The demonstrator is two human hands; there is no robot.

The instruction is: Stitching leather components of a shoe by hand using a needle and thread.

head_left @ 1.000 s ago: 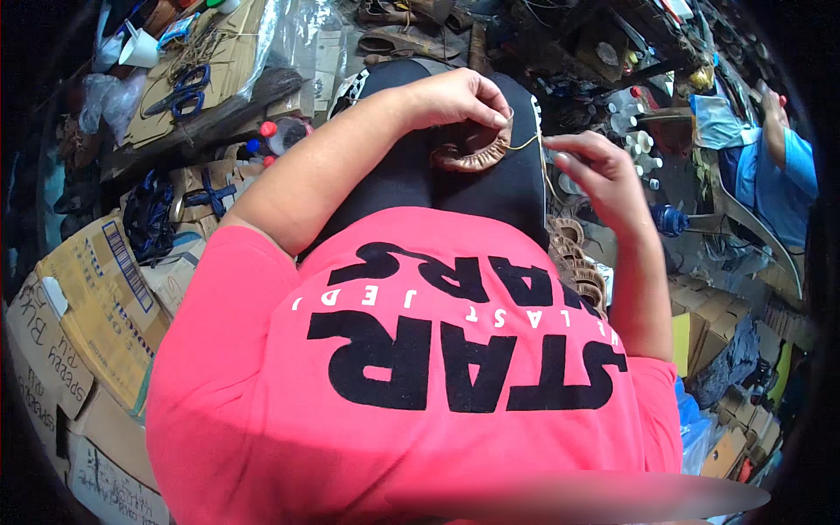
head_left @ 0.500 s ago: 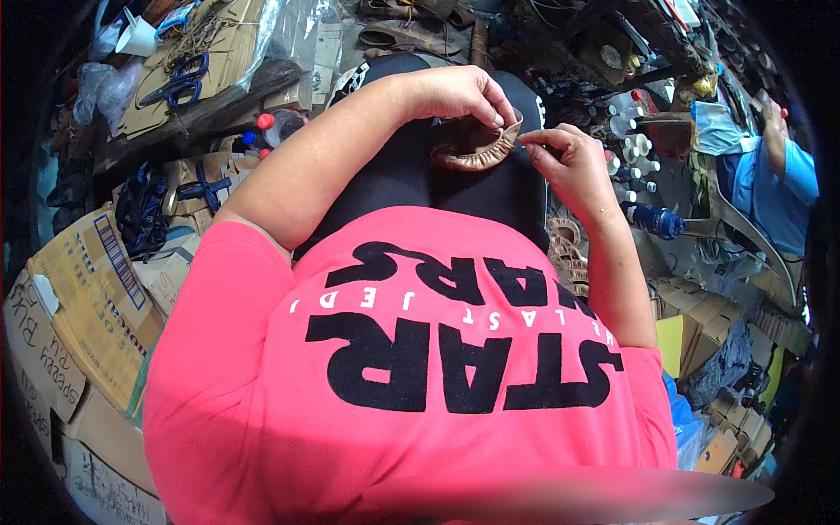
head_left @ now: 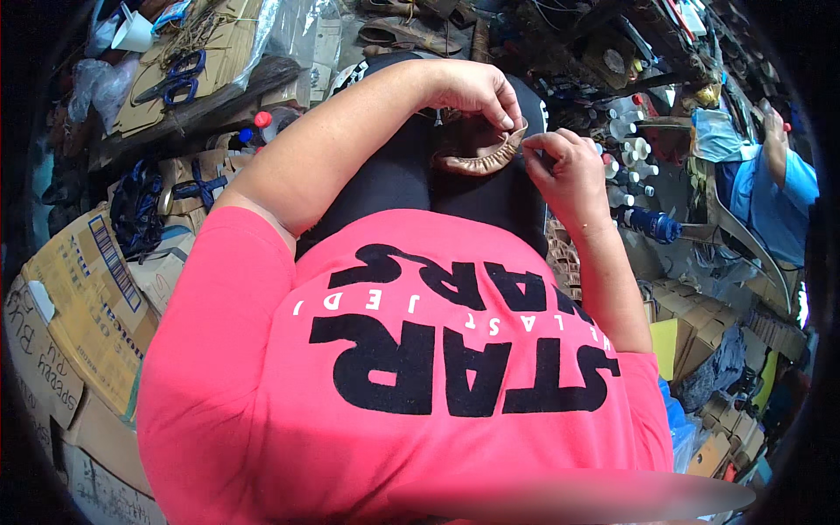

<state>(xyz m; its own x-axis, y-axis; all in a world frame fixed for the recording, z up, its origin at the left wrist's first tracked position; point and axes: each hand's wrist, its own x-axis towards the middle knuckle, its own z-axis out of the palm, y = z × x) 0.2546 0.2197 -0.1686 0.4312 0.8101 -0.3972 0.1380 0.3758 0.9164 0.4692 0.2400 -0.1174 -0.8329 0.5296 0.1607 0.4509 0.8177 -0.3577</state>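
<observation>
A curved brown leather shoe upper (head_left: 484,164) with a gathered, puckered rim lies over my lap, on black trousers (head_left: 394,188). The thumb and fingers of my left hand (head_left: 477,92) are closed on its far right edge. Close beside that same edge, my right hand (head_left: 569,166) has thumb and forefinger pinched together. Whatever is between those fingertips is too small to make out. The inside of the upper is partly in shadow below my left hand.
Blue-handled scissors (head_left: 183,79) rest on cardboard at the far left. Plastic bottles (head_left: 626,131) crowd the right side, near a dark blue bottle (head_left: 649,224). Cardboard boxes (head_left: 83,289) stand at left. Brown shoes (head_left: 407,37) lie beyond my knees. Another person's blue sleeve (head_left: 801,179) shows at far right.
My right hand has shifted slightly, its fingertips staying by the upper's edge. My left hand keeps its pinch on the upper. The whole view has moved a little.
</observation>
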